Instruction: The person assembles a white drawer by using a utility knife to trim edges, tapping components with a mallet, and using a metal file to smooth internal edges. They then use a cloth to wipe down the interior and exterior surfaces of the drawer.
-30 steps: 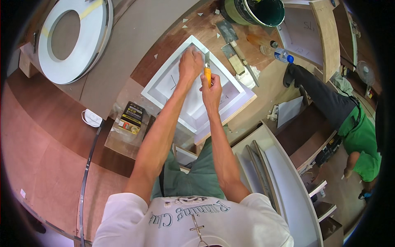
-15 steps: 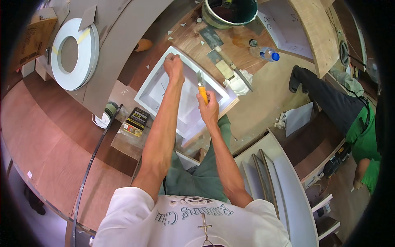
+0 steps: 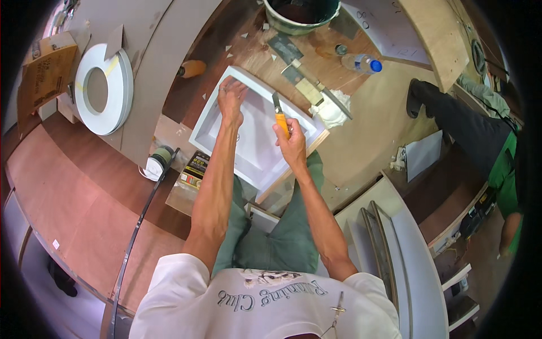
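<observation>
A white drawer-like box with a bare wood edge on its near right side sits tilted across my lap. My left hand is at its far left corner, fingers loosely apart against the inner side of the wall, nothing visible in them. In my right hand is a yellow utility knife, its blade out and pointing away over the box. Handwritten pencil marks on the box floor are partly covered by my left forearm.
Beyond the box are a dark bucket, a blue-capped water bottle, flat scrapers and a white cloth. White edging rolls lie left, a yellow-black box nearer. A co-worker's dark-trousered leg is at right.
My left hand has relaxed from a closed pinch on the box's corner to loosened fingers and sits slightly lower. The knife stays in my right hand. The whole view has shifted slightly.
</observation>
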`<state>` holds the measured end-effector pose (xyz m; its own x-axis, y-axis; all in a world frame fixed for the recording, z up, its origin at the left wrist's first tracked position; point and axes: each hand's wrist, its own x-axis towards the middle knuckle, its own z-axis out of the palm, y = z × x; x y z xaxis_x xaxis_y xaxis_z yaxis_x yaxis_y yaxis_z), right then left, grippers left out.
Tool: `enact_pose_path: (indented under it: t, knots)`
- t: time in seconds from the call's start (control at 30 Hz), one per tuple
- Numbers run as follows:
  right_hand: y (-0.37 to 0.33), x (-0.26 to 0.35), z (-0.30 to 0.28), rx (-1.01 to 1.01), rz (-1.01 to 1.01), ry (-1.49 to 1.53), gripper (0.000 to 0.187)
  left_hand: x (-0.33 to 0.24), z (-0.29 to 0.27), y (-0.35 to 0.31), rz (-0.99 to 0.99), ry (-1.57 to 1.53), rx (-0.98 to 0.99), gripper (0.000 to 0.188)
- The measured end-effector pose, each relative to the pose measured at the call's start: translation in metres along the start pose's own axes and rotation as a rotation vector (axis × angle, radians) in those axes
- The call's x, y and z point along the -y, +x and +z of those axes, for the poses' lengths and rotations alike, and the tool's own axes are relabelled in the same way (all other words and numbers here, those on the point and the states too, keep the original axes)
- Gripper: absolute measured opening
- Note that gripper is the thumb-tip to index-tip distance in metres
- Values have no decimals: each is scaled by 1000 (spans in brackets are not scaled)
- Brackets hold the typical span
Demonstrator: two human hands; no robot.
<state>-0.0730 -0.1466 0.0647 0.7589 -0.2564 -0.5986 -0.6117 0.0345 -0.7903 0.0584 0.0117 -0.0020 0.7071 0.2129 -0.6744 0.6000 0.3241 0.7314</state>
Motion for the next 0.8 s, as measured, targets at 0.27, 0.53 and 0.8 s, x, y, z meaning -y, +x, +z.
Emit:
enact_pose_path:
  t: [0.27, 0.53, 0.8]
  knots:
    - [7, -8, 80, -121, 0, -91, 36, -33, -41, -2, -92, 108, 248, 48]
    - [33, 7, 186, -147, 85, -204, 33, -41, -129, 25, 304, 672, 23, 29]
    - [49, -14, 196, -269, 3, -272, 36, -15, -152, 34, 393, 712, 52, 31]
